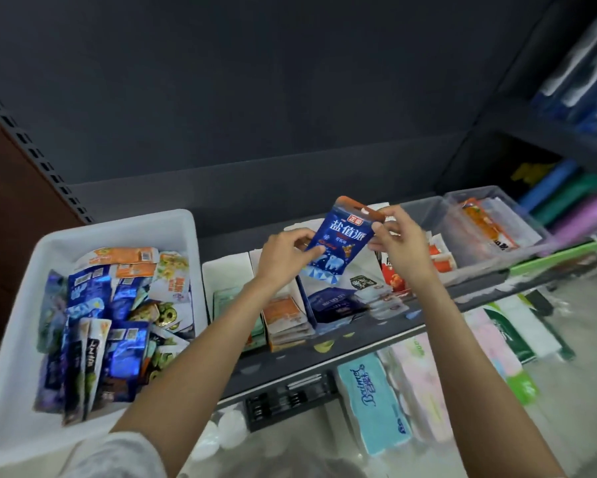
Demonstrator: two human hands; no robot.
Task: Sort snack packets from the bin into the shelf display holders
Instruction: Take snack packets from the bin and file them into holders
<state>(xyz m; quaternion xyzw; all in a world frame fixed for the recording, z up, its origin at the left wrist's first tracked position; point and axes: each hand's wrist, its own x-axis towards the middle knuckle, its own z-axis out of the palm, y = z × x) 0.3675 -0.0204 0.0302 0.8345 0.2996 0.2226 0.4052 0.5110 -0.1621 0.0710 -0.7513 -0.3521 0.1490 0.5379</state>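
A blue snack packet (341, 241) with a polar bear and an orange top is held up above the shelf holders by both hands. My left hand (285, 258) pinches its lower left edge. My right hand (398, 241) pinches its upper right corner. Below it stand several white display holders (225, 270) on the dark shelf: one with green packets (228, 298), one with orange packets (285, 317), one with blue packets (335, 303), and one with white packets (379, 294). At the left, the white bin (117, 224) holds several mixed blue, orange and green packets.
Clear plastic boxes (490, 229) with red and orange packets stand at the right end of the shelf. Tissue packs (372, 391) fill the lower shelf. Rolled bags (566, 194) lie on the right-hand rack. The dark shelf edge (290, 367) runs in front of the holders.
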